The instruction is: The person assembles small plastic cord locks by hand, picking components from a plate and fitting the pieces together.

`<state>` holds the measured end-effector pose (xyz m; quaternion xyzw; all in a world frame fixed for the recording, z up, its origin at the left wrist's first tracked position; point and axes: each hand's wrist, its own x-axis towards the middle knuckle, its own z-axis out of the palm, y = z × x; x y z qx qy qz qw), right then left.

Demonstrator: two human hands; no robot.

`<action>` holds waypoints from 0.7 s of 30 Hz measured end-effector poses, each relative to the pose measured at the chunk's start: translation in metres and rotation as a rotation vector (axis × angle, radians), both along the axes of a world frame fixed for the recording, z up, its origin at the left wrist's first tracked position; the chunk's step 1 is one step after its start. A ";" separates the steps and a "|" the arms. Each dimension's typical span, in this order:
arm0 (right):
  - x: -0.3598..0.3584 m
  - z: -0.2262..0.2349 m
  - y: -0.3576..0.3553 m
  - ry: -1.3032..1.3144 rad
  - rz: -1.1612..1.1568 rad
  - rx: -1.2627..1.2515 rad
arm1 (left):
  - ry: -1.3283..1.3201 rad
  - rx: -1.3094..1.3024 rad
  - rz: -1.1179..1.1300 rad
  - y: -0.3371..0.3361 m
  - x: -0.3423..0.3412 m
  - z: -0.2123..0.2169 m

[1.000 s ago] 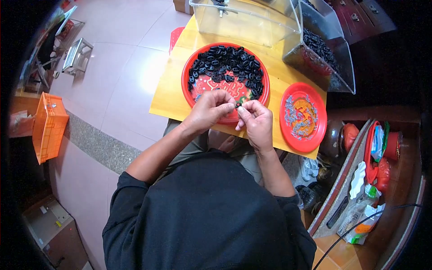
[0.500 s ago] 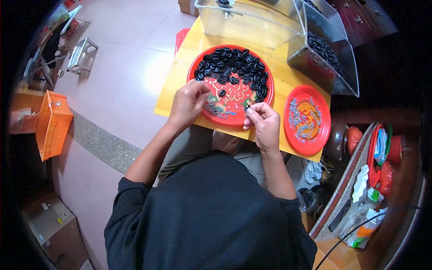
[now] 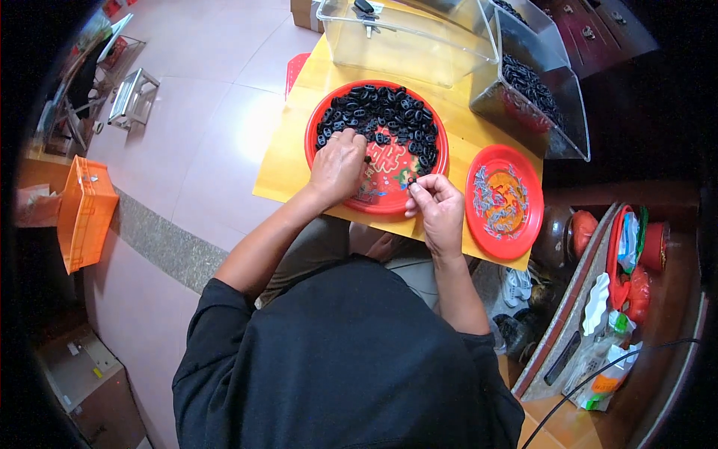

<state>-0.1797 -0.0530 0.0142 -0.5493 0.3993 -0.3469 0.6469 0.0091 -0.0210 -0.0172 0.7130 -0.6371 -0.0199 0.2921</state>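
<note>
A round red tray (image 3: pixel 441 153) with a printed floor holds a heap of small black slotted plastic pieces (image 3: pixel 389 108) along its far side. Over the tray's left part, my left hand (image 3: pixel 340 165) reaches to the near edge of the heap with fingers curled down; their tips are hidden, so what they hold cannot be seen. At the tray's near right rim, my right hand (image 3: pixel 437 206) pinches a small black piece (image 3: pixel 411 182) between thumb and forefinger. Thin grey slivers lie on the tray floor near my left wrist. To the right, a smaller red plate (image 3: pixel 535 202) carries many similar grey slivers.
A yellow board (image 3: pixel 284 161) lies under tray and plate. Beyond them stand a clear plastic bin (image 3: pixel 411 49) with keys on its far side and another clear bin (image 3: pixel 576 112) of black pieces. An orange crate (image 3: pixel 88 213) is at far left, a cluttered shelf (image 3: pixel 553 329) at right.
My left hand has moved forward and right from the tray's left rim to the black heap. The right hand stays by the near right rim with its piece. The whole view has shifted slightly.
</note>
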 end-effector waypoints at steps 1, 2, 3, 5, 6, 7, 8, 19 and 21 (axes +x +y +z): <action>0.000 0.001 0.000 -0.006 -0.004 0.007 | -0.002 0.001 0.000 0.000 0.000 -0.002; 0.000 0.001 0.000 -0.013 -0.009 0.013 | 0.049 0.013 -0.037 0.000 0.001 -0.001; 0.001 0.002 0.000 -0.016 -0.010 0.013 | 0.099 0.024 -0.075 -0.001 0.001 0.001; 0.002 0.004 0.000 -0.038 -0.021 0.029 | 0.407 0.119 -0.091 0.001 -0.002 0.013; 0.002 0.004 -0.001 -0.038 -0.022 0.028 | 0.717 0.213 -0.107 0.003 -0.005 0.019; 0.003 0.004 -0.001 -0.066 -0.024 0.038 | 0.717 0.213 -0.109 0.004 -0.006 0.018; 0.004 0.004 -0.001 -0.096 -0.023 0.048 | 1.127 0.199 -0.151 0.006 -0.006 0.017; 0.014 0.014 0.007 -0.167 -0.077 -0.038 | 1.962 0.246 -0.240 0.026 -0.018 0.023; 0.014 0.014 0.008 -0.155 -0.085 -0.042 | 1.974 0.259 -0.243 0.027 -0.020 0.024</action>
